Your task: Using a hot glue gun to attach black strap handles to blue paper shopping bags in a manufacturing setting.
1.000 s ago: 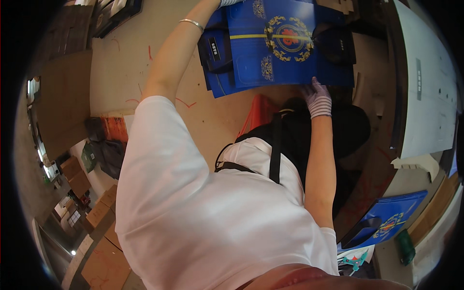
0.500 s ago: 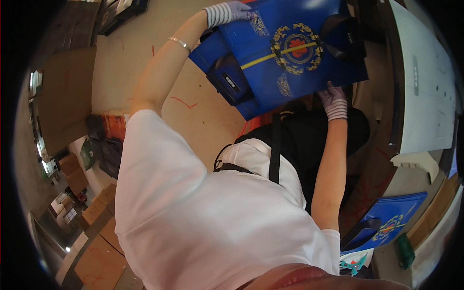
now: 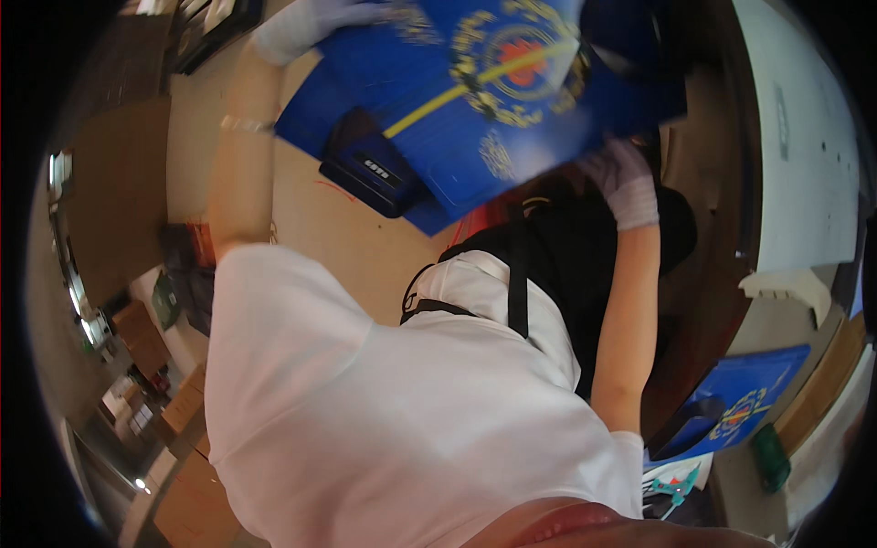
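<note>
Two overlapping blue printed cardboard panels (image 3: pixel 438 119) hang tilted in front of me. Gold ornament, a red emblem and a yellow stripe decorate the upper one, and a dark raised flap is on each. My left hand (image 3: pixel 320 26), in a pale knit glove, grips the upper left edge of the panels. On the lower right edge, my gloved right hand (image 3: pixel 626 183) holds the same panels, part of its fingers hidden by them. Motion blurs both hands and the print.
More blue printed panels (image 3: pixel 731 406) lean at the lower right, near a teal tool (image 3: pixel 674 493). A white board (image 3: pixel 804 146) stands along the right side. Brown cartons (image 3: pixel 192 493) are stacked at the lower left, and a dark bag (image 3: pixel 189 283) is above them.
Both panels have shifted left in my hands. My left hand has moved left along with them, while my right hand has stayed almost in place.
</note>
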A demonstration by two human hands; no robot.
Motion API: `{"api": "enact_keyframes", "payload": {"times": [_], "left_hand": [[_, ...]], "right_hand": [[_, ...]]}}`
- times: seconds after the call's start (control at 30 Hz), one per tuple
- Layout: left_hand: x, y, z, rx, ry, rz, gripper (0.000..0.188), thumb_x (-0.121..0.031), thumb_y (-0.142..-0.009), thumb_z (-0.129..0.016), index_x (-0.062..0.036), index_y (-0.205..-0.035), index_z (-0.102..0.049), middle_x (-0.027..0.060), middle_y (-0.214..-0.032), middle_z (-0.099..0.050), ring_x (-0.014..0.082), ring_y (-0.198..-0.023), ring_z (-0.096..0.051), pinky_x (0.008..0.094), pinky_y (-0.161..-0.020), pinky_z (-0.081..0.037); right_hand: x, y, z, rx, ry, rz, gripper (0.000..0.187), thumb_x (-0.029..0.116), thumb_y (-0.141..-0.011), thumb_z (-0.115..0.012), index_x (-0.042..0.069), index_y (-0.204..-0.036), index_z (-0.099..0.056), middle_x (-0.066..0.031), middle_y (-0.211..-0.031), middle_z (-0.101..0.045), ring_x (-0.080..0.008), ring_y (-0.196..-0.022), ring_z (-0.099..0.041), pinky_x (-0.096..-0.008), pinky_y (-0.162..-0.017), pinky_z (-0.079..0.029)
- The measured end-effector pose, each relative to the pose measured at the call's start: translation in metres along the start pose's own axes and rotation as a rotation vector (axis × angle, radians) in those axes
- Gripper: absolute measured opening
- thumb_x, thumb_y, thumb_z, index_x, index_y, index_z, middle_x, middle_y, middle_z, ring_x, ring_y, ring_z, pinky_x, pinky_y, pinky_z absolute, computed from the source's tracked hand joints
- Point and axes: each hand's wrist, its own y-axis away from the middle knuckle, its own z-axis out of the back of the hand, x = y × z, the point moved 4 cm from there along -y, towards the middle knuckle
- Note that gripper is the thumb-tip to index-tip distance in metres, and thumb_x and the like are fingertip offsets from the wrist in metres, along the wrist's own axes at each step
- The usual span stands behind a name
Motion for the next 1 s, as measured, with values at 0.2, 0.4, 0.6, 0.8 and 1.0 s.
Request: {"api": "enact_keyframes", "payload": {"times": [0.2, 0.4, 0.6, 0.8, 1.0], "left_hand": [[0.074, 0.129, 0.009, -0.496, 0.373, 0.104, 0.052, -0.021, -0.094, -0.058, 0.0019, -0.139, -0.044, 0.0151, -0.127, -0.059, 0.0233, -0.113, -0.059, 0.0332, -0.1, -0.046], [0.053, 0.096, -0.113, -0.885, 1.133, -0.122, 0.054, -0.009, -0.089, -0.065, 0.0015, -0.138, -0.044, 0.0199, -0.128, -0.057, 0.0329, -0.116, -0.058, 0.0497, -0.095, -0.053], [-0.001, 0.016, -0.244, -0.822, 1.698, 0.0, 0.023, 0.0, -0.087, -0.065, -0.0092, -0.108, -0.062, 0.0066, -0.104, -0.067, 0.0212, -0.103, -0.064, 0.0444, -0.093, -0.055], [0.014, -0.049, -0.327, -0.854, 1.96, 0.268, 0.027, 0.002, -0.09, -0.062, -0.0044, -0.114, -0.053, 0.01, -0.105, -0.061, 0.0285, -0.106, -0.06, 0.0535, -0.1, -0.048], [-0.006, -0.087, -0.365, -0.475, 2.007, 0.34, 0.041, -0.011, -0.099, -0.052, 0.0047, -0.134, -0.037, 0.0249, -0.137, -0.047, 0.0429, -0.122, -0.052, 0.0519, -0.103, -0.047]], "right_hand": [[0.049, -0.042, -0.085, 0.127, 0.214, 0.362, 0.048, 0.026, -0.096, -0.06, 0.0, -0.134, -0.048, -0.0144, -0.121, -0.062, -0.0295, -0.116, -0.061, -0.0423, -0.094, -0.052], [0.038, -0.027, -0.02, -0.03, 0.275, 0.287, 0.051, 0.038, -0.104, -0.039, 0.003, -0.141, -0.037, -0.0209, -0.143, -0.046, -0.033, -0.128, -0.051, -0.0424, -0.101, -0.047], [0.012, 0.025, -0.022, -0.091, 0.16, 0.207, 0.064, 0.046, -0.095, -0.058, 0.006, -0.14, -0.036, -0.0193, -0.138, -0.049, -0.0313, -0.122, -0.054, -0.0453, -0.094, -0.05], [0.026, -0.032, -0.002, -0.164, 0.513, 0.283, 0.029, 0.019, -0.089, -0.07, 0.002, -0.099, -0.049, -0.013, -0.104, -0.064, -0.0201, -0.093, -0.063, -0.0318, -0.076, -0.054], [0.011, -0.087, 0.087, -0.518, 0.633, 0.288, 0.034, 0.014, -0.09, -0.066, -0.002, -0.117, -0.051, -0.0158, -0.105, -0.067, -0.0219, -0.089, -0.066, -0.0354, -0.074, -0.054]]}}
